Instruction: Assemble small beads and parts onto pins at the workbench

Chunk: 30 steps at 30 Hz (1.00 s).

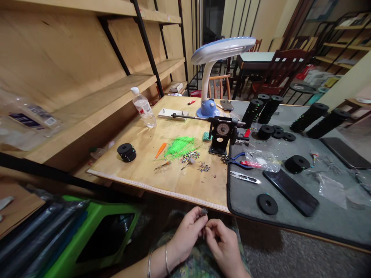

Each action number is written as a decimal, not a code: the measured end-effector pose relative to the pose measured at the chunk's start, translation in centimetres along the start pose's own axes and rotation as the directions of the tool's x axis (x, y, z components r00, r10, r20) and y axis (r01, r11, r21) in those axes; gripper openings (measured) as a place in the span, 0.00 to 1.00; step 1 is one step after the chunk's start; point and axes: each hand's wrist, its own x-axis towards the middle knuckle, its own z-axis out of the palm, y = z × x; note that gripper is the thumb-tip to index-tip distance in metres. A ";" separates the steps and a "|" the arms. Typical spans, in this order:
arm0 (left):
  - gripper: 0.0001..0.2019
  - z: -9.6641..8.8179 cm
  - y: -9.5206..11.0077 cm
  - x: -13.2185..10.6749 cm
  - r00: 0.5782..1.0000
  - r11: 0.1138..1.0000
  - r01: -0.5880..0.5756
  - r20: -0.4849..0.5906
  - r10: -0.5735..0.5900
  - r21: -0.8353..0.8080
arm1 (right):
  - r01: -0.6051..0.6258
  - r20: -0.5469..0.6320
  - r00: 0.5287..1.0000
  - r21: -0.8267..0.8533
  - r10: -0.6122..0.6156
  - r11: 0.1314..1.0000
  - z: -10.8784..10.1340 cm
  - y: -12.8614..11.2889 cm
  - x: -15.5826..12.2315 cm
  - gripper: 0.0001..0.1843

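Note:
Above my lap, just in front of the table edge, both hands are close together. My left hand (189,231) is closed in a pinch, and a small dark grey lump (204,212) shows at its fingertips; its kind is too small to tell. Beside it my right hand (223,243) has thumb and fingers pinched together near the left fingertips. Whatever it grips is too small to make out. Nearest on the table lie a pile of small coloured beads (190,156), a scatter of tiny parts (204,166) and a bundle of bright green strands (182,147).
A black winding device (222,135) with a long rod stands mid-table before a desk lamp (208,108). Rightward, a grey mat (240,197) carries blue-handled pliers (237,159), thread snips (245,177), a phone (291,192) and black foam spools (267,204). A bottle (143,108) stands left.

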 end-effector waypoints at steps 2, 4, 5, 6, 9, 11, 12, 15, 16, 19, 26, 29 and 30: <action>0.14 -0.1 0.1 0.0 0.999 1.000 0.007 0.032 -0.007 0.002 | -0.086 -0.042 0.995 0.101 0.090 0.991 -0.3 -0.3 0.2 0.12; 0.13 -0.1 0.3 -0.1 0.997 1.000 0.013 0.074 -0.014 0.004 | -0.184 -0.108 0.971 0.227 0.212 0.956 -0.5 -0.6 0.5 0.17; 0.12 -0.1 0.3 -0.1 0.995 1.000 0.021 0.094 -0.021 0.006 | -0.222 -0.127 0.956 0.281 0.265 0.934 -0.5 -0.8 0.7 0.19; 0.12 -0.1 0.4 -0.1 0.993 0.999 0.031 0.110 -0.032 0.009 | -0.248 -0.132 0.944 0.319 0.303 0.914 -0.6 -0.9 0.8 0.21; 0.11 -0.2 0.2 -0.2 0.989 0.998 0.060 0.133 -0.063 0.026 | -0.292 -0.098 0.933 0.360 0.347 0.886 -0.5 -1.3 1.2 0.24; 0.11 -0.2 0.1 -0.1 0.989 0.997 0.062 0.133 -0.068 0.051 | -0.304 -0.087 0.930 0.367 0.358 0.879 -0.4 -1.2 1.2 0.24; 0.11 -0.3 0.0 -0.1 0.989 0.996 0.059 0.133 -0.068 0.067 | -0.305 -0.088 0.929 0.370 0.360 0.877 -0.3 -1.1 1.2 0.24; 0.11 -0.3 0.0 -0.1 0.989 0.991 0.047 0.136 -0.064 0.129 | -0.304 -0.081 0.930 0.381 0.359 0.873 -0.1 -0.4 1.2 0.24; 0.11 -0.3 0.0 -0.1 0.989 0.989 0.041 0.138 -0.062 0.145 | -0.306 -0.071 0.931 0.385 0.358 0.871 -0.1 -0.2 1.1 0.24; 0.12 -0.2 0.0 -0.1 0.988 0.982 0.023 0.147 -0.051 0.187 | -0.312 -0.047 0.933 0.392 0.357 0.866 0.0 0.4 1.0 0.23; 0.12 -0.2 0.0 -0.3 0.988 0.969 -0.030 0.156 -0.009 0.246 | -0.311 -0.058 0.934 0.360 0.354 0.880 0.2 0.1 1.0 0.24; 0.14 -0.2 0.1 -0.3 0.987 0.967 -0.035 0.159 -0.006 0.254 | -0.320 -0.059 0.928 0.373 0.367 0.871 0.3 -0.1 1.0 0.24; 0.14 -0.2 0.1 -0.3 0.986 0.966 -0.037 0.164 -0.006 0.258 | -0.321 -0.060 0.928 0.376 0.369 0.869 0.3 -0.1 1.0 0.24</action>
